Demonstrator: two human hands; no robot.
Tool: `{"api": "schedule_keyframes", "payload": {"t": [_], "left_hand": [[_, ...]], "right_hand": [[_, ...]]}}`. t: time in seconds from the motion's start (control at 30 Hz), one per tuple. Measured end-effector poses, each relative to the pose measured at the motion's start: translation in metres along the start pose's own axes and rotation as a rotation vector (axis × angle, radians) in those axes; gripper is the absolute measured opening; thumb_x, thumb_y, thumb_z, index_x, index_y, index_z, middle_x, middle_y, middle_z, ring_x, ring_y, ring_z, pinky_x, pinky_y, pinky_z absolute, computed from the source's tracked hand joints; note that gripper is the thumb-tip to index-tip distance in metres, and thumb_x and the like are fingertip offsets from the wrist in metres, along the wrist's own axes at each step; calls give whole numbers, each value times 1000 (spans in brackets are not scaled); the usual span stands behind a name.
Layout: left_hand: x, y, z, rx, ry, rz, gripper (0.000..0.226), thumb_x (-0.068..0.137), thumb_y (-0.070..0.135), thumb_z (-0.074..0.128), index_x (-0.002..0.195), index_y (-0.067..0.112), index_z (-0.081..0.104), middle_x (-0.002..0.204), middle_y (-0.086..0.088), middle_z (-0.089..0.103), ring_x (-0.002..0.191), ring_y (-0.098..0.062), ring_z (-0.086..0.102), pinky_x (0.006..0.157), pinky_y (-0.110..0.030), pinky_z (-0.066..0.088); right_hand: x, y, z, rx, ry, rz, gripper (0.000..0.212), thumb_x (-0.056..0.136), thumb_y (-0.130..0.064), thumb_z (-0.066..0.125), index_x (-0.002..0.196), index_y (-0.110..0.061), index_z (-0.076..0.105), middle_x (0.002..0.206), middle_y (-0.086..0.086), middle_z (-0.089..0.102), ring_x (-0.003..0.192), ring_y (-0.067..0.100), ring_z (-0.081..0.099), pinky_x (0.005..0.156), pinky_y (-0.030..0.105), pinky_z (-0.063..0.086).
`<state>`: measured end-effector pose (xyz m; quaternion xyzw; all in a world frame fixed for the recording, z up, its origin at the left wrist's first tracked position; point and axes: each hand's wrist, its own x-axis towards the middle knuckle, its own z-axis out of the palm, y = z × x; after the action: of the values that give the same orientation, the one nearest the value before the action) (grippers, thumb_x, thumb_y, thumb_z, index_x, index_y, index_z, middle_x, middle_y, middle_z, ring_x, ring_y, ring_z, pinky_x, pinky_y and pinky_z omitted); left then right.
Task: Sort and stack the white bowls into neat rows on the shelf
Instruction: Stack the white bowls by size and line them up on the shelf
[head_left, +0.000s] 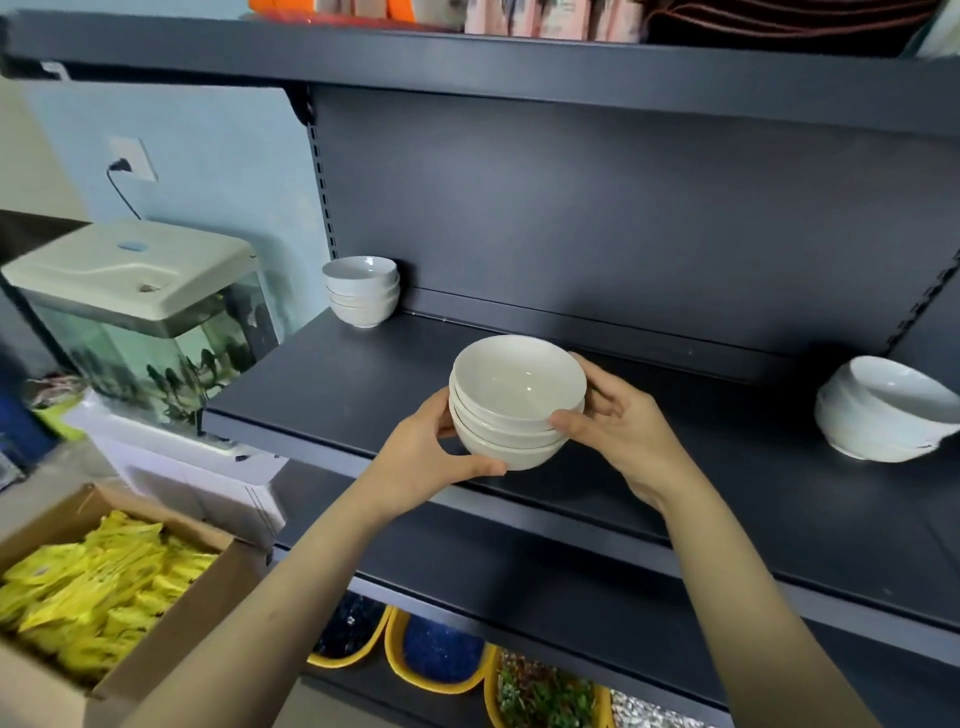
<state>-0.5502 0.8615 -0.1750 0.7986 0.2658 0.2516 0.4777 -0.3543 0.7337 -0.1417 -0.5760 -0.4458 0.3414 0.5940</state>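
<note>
I am seeing the left grip (421, 457) and right grip (623, 431) showing as bare hands, with left forearm (260, 608) and right forearm (743, 597) bare too.

A stack of three white bowls (514, 400) is sitting upright, mouths up, over the front edge of the shelf (332, 374), with the left hand (426, 457) and right hand (618, 431) gripping its sides. A second stack (362, 291) is standing upright at the shelf's back left corner. A third stack (883, 415) is leaning tilted at the shelf's right end.
</note>
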Motion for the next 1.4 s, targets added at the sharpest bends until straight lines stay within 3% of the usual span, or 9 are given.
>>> {"api": "schedule_keyframes", "payload": {"t": [0.1,0.23,0.43,0.6,0.8,0.93,1.1,1.23,1.4], "left_hand": [[7,-8,-3,-1,21,-18,87,65,30,89,139,35,43,125,23,60,116,3,56,98,-19,45],[18,-22,-16,5,8,-39,85,65,24,89,137,33,44,123,24,61,113,6,57,94,-13,44],[37,-51,-40,-3,-50,-80,91,63,28,91,140,29,42,125,20,62,115,3,58,102,-23,45],[63,-80,-70,23,-93,-99,97,61,33,92,143,29,39,125,21,60,115,3,57,98,-16,45],[97,-114,-99,66,-167,-80,100,59,39,92,142,28,38,127,21,58,116,1,55,102,-24,44],[120,-125,-116,56,-206,-7,93,62,32,91,139,32,39,129,24,54,119,8,50,100,-14,38],[153,-136,-127,56,-235,62,84,68,28,88,137,32,41,124,26,56,112,14,50,88,-2,37],[182,-148,-129,68,-239,42,77,69,33,87,133,33,44,121,18,60,107,0,56,83,-9,42],[208,-151,-127,36,-202,0,88,69,33,87,139,24,35,119,16,55,105,-6,55,83,-14,43]], "right_hand": [[15,2,3,-15,-44,4,78,60,-19,82,132,-32,53,119,-17,67,113,-1,61,86,18,52],[31,15,15,-20,-39,11,88,60,-21,83,141,-21,48,130,-9,63,118,3,59,96,23,50],[56,29,36,-40,-42,36,81,64,-19,81,139,-21,50,126,-8,65,118,6,60,98,23,49],[84,42,62,-37,-8,54,78,66,-18,79,138,-23,50,126,-8,65,118,6,60,96,21,49],[113,55,88,-99,51,62,77,67,-19,80,137,-28,50,128,-12,64,123,6,56,103,27,45],[133,61,102,-146,90,49,76,67,-20,80,135,-34,48,128,-18,62,124,2,54,105,23,42],[159,59,104,-225,124,78,65,81,-11,76,131,-42,48,124,-27,61,122,-3,54,103,18,43],[183,52,100,-332,135,85,63,82,-22,76,137,-37,48,130,-19,60,121,-3,54,104,23,43],[212,49,92,-475,117,133,57,78,-47,72,126,-58,45,132,-22,58,125,2,51,110,35,40]]}}
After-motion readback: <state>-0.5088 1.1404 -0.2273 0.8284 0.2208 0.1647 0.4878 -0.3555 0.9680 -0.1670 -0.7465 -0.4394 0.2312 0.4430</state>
